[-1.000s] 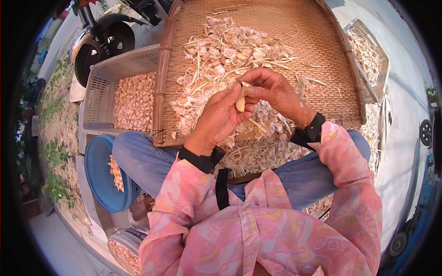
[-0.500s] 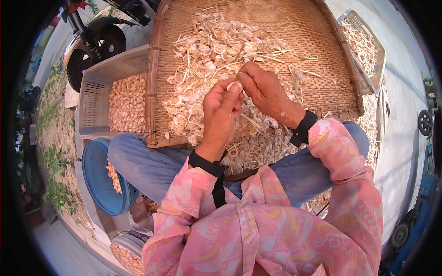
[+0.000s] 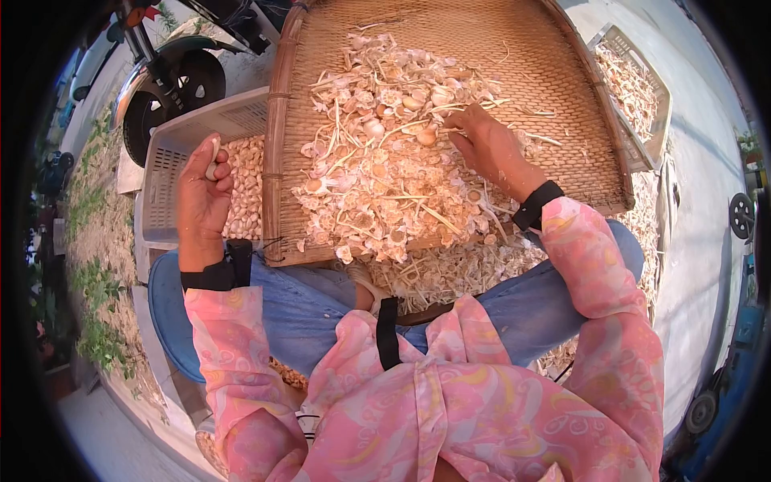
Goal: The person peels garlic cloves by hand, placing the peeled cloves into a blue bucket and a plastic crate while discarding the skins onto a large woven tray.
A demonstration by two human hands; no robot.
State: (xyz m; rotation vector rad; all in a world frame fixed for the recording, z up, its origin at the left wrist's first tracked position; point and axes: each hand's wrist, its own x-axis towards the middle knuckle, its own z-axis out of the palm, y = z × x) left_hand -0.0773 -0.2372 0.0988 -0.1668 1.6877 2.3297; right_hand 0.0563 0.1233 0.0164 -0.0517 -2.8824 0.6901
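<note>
The left hand (image 3: 206,175), over the crate (image 3: 167,193), grips a garlic clove (image 3: 213,157), while the right hand (image 3: 487,147) bends loosely at the garlic heap (image 3: 393,173) on the woven tray (image 3: 562,72), its grip unclear

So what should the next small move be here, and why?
Probably open the left hand to drop the garlic clove it seems to grip: that hand appears to be over the plastic crate, where similar cloves lie, while the right hand is at the garlic pile.
</note>
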